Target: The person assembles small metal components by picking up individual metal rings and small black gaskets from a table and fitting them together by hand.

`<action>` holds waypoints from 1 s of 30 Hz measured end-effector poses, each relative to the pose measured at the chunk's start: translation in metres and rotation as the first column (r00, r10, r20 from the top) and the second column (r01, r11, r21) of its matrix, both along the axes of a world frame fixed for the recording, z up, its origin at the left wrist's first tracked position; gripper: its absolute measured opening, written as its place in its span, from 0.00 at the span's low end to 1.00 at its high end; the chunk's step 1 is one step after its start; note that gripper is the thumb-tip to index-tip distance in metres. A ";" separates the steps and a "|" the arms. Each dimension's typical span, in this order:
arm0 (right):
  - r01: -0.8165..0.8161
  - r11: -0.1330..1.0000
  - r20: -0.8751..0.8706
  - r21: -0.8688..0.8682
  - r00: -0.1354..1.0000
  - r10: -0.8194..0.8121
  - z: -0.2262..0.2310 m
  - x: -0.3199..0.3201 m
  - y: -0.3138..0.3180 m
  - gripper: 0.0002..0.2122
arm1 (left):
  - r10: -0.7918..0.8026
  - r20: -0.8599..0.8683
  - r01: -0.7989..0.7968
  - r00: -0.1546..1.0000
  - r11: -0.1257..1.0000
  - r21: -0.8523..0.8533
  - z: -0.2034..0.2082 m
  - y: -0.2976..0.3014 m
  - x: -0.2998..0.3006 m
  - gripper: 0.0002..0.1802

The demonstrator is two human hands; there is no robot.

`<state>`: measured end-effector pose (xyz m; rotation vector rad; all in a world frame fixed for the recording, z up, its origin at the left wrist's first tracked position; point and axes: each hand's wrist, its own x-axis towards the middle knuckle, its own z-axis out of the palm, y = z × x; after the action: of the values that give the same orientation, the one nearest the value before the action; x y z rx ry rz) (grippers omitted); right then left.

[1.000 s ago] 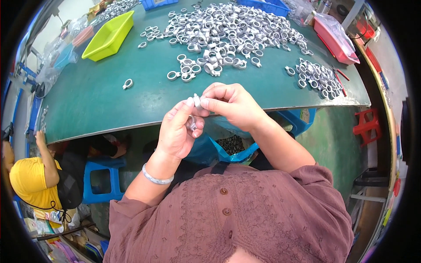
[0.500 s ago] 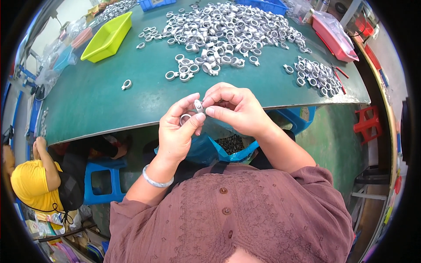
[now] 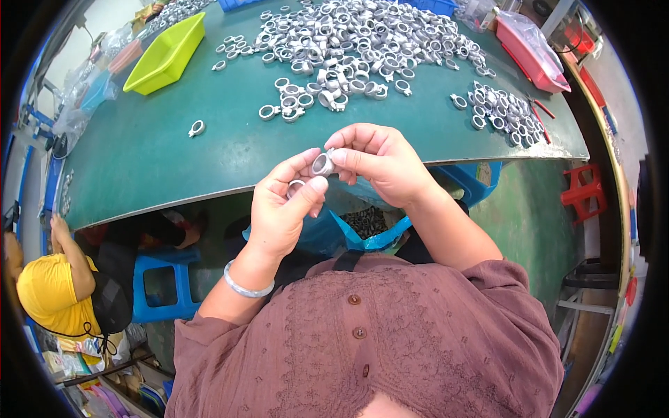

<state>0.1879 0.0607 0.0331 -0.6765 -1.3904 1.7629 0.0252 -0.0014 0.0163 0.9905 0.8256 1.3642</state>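
Just beyond the table's near edge, on my side, my two hands meet around a small grey metal ring clamp (image 3: 323, 165), its round opening facing me. My right hand (image 3: 380, 164) pinches its lugged side between thumb and fingers. The fingertips of my left hand (image 3: 279, 205) touch its other side. A second ring clamp (image 3: 295, 188) is tucked in the curled fingers of my left hand. Below my hands, an open blue bag (image 3: 380, 245) holds many small dark parts (image 3: 366, 223), too small to name.
A large heap of ring clamps (image 3: 362, 42) covers the far middle of the green table (image 3: 139, 160). A smaller pile (image 3: 498, 111) lies right, beside red-handled pliers (image 3: 542, 118). A lime tray (image 3: 167, 54) and pink tray (image 3: 526, 56) flank them. A person in yellow (image 3: 59, 282) is at left.
The ring clamp between my hands has turned from edge-on to face-on. My right hand has shifted slightly up and now grips its lugged side. The second clamp stays in my left fingers.
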 end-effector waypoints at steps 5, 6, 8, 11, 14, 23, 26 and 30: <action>-0.057 0.979 -0.157 -0.195 0.987 0.026 -0.005 0.001 0.001 0.07 | -0.023 0.109 0.030 0.994 0.997 -0.066 -0.002 0.001 -0.003 0.18; -0.056 0.979 -0.157 -0.195 0.987 0.025 -0.005 0.002 0.001 0.07 | -0.034 0.150 0.046 0.988 0.996 -0.081 -0.001 0.001 -0.004 0.17; -0.081 0.974 -0.193 -0.214 0.980 0.039 -0.007 0.002 0.001 0.07 | -0.044 0.190 0.063 0.981 0.993 -0.095 0.000 0.002 -0.004 0.16; -0.092 0.966 -0.208 -0.241 0.977 0.041 -0.008 0.002 0.001 0.06 | -0.061 0.239 0.086 0.969 0.992 -0.096 0.000 0.002 -0.005 0.15; -0.079 0.976 -0.196 -0.204 0.980 0.038 -0.012 0.004 0.001 0.06 | -0.059 0.250 0.088 0.966 0.990 -0.109 -0.001 0.002 -0.004 0.15; -0.025 0.993 -0.086 0.111 0.996 0.035 -0.011 0.008 -0.007 0.07 | -0.089 0.262 0.131 0.961 0.981 -0.145 -0.001 0.000 -0.001 0.12; -0.001 0.972 -0.110 0.235 0.994 0.028 -0.012 0.006 -0.008 0.07 | -0.119 0.245 0.162 0.962 0.973 -0.164 0.000 -0.001 -0.001 0.12; 0.021 0.957 -0.105 0.288 0.994 0.010 -0.015 0.006 -0.008 0.07 | -0.119 0.249 0.162 0.961 0.974 -0.161 -0.002 -0.001 -0.002 0.12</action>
<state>0.1943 0.0528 0.0179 -0.4229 -1.5307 1.5253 0.0233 -0.0028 0.0143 0.7148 0.6714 1.2336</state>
